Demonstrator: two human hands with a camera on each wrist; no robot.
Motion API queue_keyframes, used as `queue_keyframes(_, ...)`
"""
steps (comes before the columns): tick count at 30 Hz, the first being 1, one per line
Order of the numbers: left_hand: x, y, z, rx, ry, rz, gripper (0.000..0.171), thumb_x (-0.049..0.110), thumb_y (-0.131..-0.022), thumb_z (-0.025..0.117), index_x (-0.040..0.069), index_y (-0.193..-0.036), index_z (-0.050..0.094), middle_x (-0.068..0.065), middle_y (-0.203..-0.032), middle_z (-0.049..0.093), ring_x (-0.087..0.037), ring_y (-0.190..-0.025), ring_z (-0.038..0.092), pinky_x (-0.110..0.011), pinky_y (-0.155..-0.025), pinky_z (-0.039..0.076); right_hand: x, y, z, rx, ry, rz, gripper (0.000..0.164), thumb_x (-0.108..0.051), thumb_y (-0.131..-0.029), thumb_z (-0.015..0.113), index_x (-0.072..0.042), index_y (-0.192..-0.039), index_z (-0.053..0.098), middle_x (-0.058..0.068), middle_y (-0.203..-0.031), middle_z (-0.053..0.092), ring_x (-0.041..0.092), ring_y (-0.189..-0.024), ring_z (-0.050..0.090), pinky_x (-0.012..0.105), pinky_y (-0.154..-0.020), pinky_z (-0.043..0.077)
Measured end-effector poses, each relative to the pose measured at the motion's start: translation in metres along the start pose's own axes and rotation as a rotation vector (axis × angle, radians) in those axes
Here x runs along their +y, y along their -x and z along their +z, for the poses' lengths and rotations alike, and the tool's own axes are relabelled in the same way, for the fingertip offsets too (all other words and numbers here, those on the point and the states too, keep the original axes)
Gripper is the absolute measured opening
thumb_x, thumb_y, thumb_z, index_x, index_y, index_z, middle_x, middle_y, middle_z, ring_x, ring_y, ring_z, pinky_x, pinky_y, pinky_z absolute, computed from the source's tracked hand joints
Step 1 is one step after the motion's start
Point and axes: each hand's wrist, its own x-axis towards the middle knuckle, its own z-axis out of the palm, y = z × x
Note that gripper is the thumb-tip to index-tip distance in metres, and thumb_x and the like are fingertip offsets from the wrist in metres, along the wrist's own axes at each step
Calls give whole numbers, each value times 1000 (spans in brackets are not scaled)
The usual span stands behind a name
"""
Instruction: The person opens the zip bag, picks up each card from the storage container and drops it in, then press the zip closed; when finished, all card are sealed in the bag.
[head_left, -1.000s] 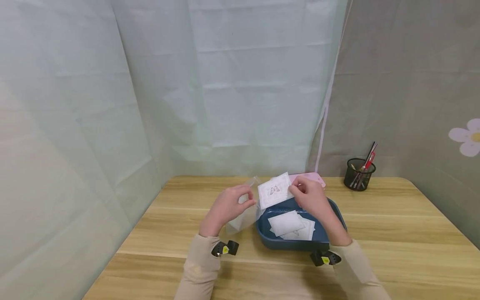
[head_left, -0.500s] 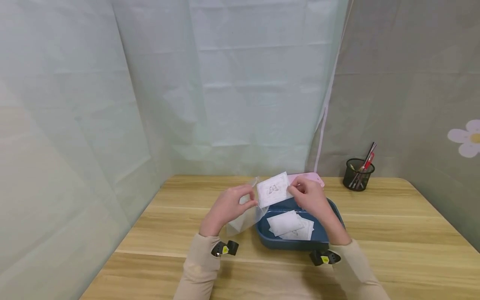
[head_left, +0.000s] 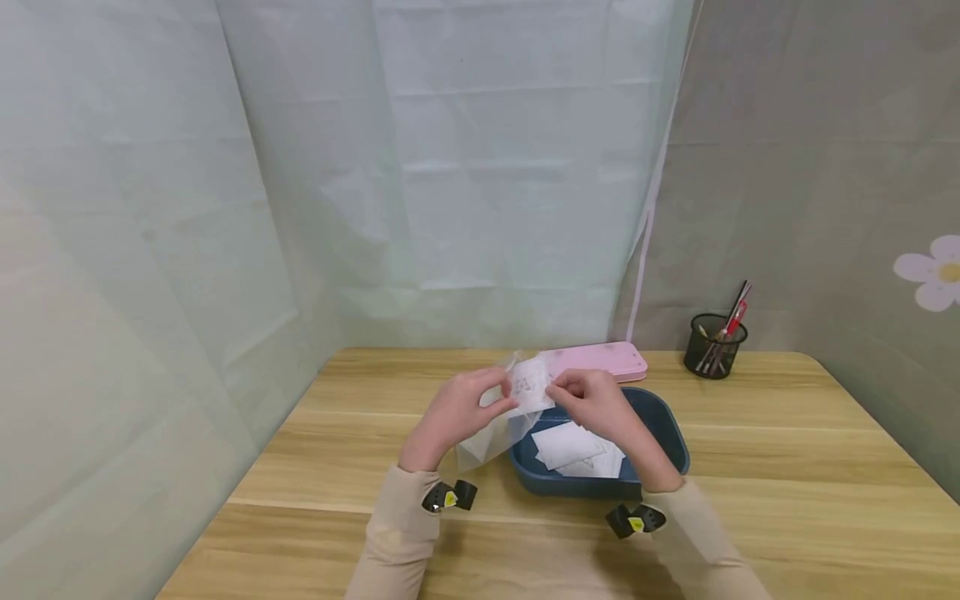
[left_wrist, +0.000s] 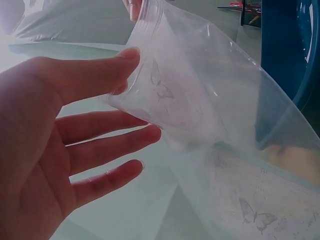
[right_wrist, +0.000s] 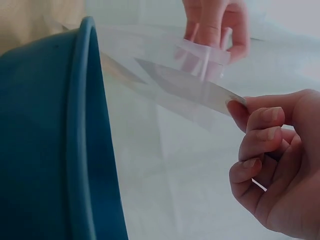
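My left hand pinches the mouth of a clear zip bag, thumb and index finger at its edge in the left wrist view. Between finger and thumb my right hand holds the near edge of a flat white card with a butterfly print. The card's far part lies inside the bag's mouth, seen nearly edge-on in the right wrist view. Lower in the bag, another butterfly print shows through the clear plastic. Under the right hand stands a blue bin, with several white cards in it.
A pink case lies behind the bin on the wooden table. At the back right stands a black mesh pen cup with pens and brushes. Pale cloth curtains hang behind the table.
My right hand has moved left and slightly down, taking the butterfly card from outside the bag into its mouth. The left hand stays nearly still at the bag.
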Motion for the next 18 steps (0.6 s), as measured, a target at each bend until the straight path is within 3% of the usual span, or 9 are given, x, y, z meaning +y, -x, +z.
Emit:
queue_keyframes(8,2,-2,1,46,26,70,16,27,-86,73,18,-88,60,6,-81,65,-8,-61,45,-19,-59,38,0,-1,8,-36,-18,-47,13,-13,-93,63,-3,-94,71,-3,-52,46,11,-45,45,24,-44,37)
queue_keyframes(18,4,-3,3,70,19,132,17,27,-87,72,16,-92,60,6,-79,63,-7,-60,44,-20,-62,39,2,-2,11,-66,34,-105,16,-14,-94,62,-9,-80,70,-5,-47,44,9,-40,43,23,-44,34)
